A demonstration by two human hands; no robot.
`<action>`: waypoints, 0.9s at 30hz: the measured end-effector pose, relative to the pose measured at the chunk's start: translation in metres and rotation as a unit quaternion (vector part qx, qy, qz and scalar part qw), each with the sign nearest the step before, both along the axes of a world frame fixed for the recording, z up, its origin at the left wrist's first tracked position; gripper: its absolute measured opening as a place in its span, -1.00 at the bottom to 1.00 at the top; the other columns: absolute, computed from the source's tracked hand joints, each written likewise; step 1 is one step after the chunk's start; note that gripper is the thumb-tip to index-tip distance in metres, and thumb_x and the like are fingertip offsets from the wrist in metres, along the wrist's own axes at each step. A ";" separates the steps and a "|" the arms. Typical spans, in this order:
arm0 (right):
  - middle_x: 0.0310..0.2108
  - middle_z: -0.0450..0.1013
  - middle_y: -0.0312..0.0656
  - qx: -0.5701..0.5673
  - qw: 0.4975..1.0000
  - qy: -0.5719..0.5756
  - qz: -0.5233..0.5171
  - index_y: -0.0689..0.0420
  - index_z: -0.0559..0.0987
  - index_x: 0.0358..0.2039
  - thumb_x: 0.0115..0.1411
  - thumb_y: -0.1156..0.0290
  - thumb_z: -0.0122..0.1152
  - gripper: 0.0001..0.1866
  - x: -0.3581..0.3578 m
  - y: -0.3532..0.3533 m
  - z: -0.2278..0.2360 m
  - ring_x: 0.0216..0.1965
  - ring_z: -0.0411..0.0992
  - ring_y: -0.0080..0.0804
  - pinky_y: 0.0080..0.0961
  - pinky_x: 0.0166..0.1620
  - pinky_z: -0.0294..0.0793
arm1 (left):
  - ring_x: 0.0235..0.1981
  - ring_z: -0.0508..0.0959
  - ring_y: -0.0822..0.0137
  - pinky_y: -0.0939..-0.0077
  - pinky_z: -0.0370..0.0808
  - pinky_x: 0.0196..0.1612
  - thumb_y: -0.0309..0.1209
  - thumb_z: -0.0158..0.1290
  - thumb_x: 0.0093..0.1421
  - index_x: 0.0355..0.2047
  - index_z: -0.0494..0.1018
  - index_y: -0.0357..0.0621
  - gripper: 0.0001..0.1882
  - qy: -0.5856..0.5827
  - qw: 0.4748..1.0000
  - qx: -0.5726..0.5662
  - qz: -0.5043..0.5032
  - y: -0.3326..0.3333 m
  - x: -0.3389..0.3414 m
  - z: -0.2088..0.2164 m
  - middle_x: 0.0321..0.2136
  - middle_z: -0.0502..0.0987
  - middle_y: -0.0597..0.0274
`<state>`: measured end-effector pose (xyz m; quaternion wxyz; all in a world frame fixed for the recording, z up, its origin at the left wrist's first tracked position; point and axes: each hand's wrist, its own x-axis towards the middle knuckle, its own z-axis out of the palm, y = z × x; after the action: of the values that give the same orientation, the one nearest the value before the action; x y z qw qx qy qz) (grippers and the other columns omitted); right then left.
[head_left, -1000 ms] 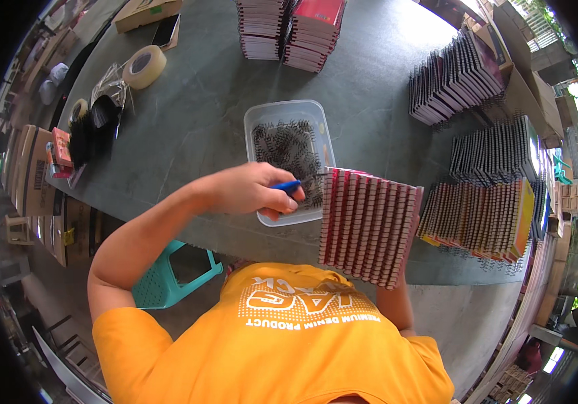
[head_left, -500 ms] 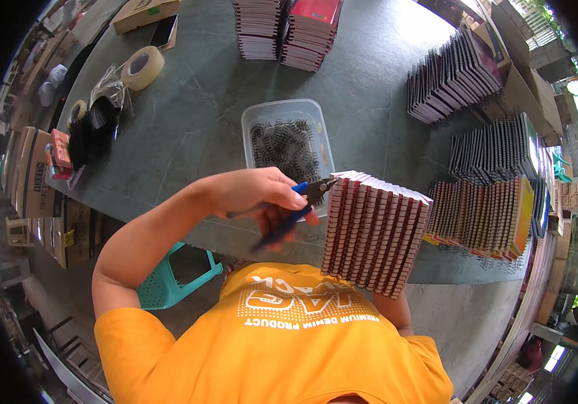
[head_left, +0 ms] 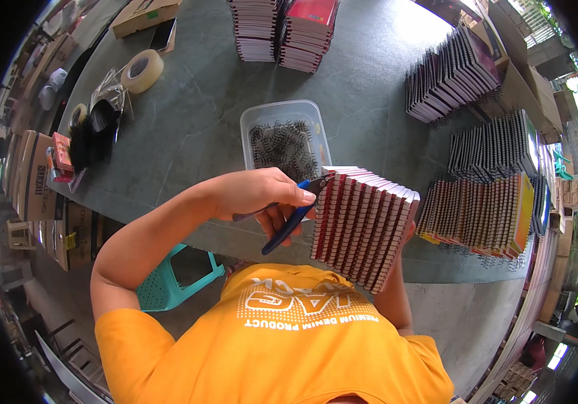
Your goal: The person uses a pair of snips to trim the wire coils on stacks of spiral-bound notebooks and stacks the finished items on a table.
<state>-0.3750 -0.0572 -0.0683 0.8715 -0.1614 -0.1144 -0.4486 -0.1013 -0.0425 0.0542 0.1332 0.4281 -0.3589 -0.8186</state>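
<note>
My left hand (head_left: 265,192) grips a pair of cutting pliers (head_left: 282,236) with blue handles. The handles are spread, and the jaws touch the upper left corner of a stack of spiral notebooks (head_left: 364,229). This stack, bound with red and white showing between the coils, is held up over the table's near edge. From behind and below, my right hand (head_left: 410,232) holds it; most of that hand is hidden by the notebooks. Just beyond the pliers stands a clear plastic tub (head_left: 325,138) with many short dark wire coil pieces (head_left: 283,149) in it.
Red-covered notebook stacks (head_left: 309,34) stand at the far side of the grey table (head_left: 191,135). More spiral notebooks (head_left: 481,209) line the right side, beside a cardboard box (head_left: 535,94). Tape (head_left: 142,71) and a black brush-like item (head_left: 93,138) lie left. A teal stool (head_left: 181,279) is below.
The notebook stack has shifted slightly left and up, and more of my right hand shows behind it. The pliers, blurred before, are now steady at the stack's corner.
</note>
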 end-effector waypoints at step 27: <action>-0.04 0.36 0.05 0.081 0.994 0.070 0.030 0.31 0.30 0.04 -0.04 0.07 0.21 -0.28 0.003 0.003 0.005 -0.08 0.41 -0.18 -0.25 -0.02 0.44 | -0.35 0.52 0.16 0.35 0.46 -0.32 -0.05 -0.10 0.19 -0.37 0.38 -0.31 -0.53 -0.308 0.890 -0.319 -0.101 0.003 -0.016 0.013 -0.44 0.47 0.00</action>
<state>-0.3721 -0.0545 -0.0632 0.9005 -0.1178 -0.0212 -0.4180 -0.1178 -0.0400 0.0668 0.0621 0.5550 -0.6651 -0.4958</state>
